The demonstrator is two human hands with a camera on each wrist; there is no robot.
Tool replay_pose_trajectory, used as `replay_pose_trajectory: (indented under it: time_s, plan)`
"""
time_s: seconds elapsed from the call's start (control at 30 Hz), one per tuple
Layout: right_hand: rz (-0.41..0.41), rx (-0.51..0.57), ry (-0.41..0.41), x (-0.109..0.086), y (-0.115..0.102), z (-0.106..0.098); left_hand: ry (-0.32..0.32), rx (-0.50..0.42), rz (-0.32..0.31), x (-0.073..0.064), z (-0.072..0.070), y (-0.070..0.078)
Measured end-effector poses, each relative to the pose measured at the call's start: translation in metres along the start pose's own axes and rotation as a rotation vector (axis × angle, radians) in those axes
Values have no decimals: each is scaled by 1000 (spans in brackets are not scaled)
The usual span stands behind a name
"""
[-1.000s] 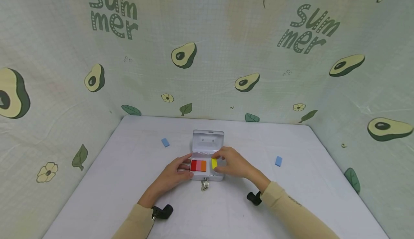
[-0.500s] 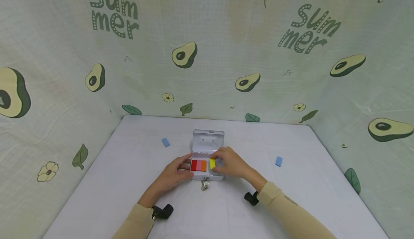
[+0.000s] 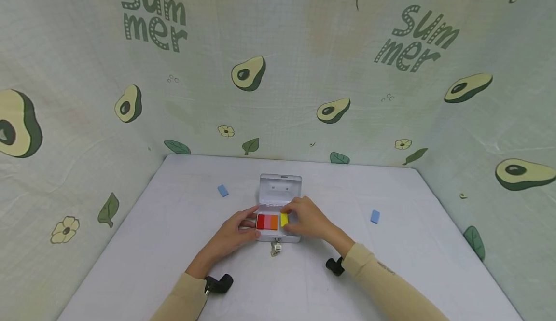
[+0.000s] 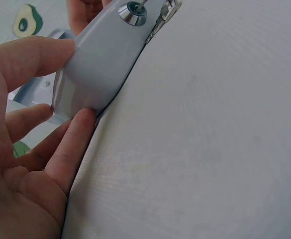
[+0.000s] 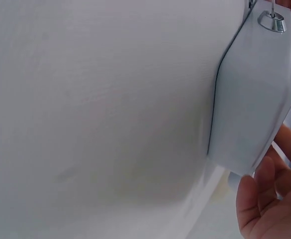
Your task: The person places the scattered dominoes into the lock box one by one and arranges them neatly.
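A light-coloured metal cash box [image 3: 280, 189] stands with its lid raised on the white table. My left hand [image 3: 234, 229] holds its left side; in the left wrist view the thumb lies at the rim and fingertips touch the side wall [image 4: 93, 74]. Red [image 3: 260, 222], pink [image 3: 267, 222] and orange [image 3: 274, 222] blocks lie side by side in the left part of the box. Just right of them, a small gap away, my right hand [image 3: 309, 219] pinches a yellow block [image 3: 284, 220] between thumb and fingers, inside the box. Fingers partly hide the box's right part.
Keys [image 3: 275, 248] hang from the lock at the box's front. One blue block [image 3: 223, 190] lies at the back left of the table, and another blue block [image 3: 375, 216] lies to the right. A patterned cloth wall [image 3: 286, 132] encloses the back and sides.
The right hand has shifted slightly left with the yellow block, bringing it closer to the orange one. My left hand keeps its place on the box.
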State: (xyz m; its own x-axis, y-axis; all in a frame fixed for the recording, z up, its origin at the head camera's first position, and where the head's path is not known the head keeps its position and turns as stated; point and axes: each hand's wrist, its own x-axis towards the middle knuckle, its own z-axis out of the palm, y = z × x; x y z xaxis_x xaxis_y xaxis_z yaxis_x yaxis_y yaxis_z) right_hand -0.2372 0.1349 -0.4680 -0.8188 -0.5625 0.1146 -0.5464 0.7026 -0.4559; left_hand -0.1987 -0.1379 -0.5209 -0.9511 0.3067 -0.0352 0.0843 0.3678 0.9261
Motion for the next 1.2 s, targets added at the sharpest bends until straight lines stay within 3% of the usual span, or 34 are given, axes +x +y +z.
replay_pose_trajectory:
  time_s: [1.2]
  plan:
    - [-27, -161, 57, 3, -3, 12, 4, 22, 0, 0, 0, 1]
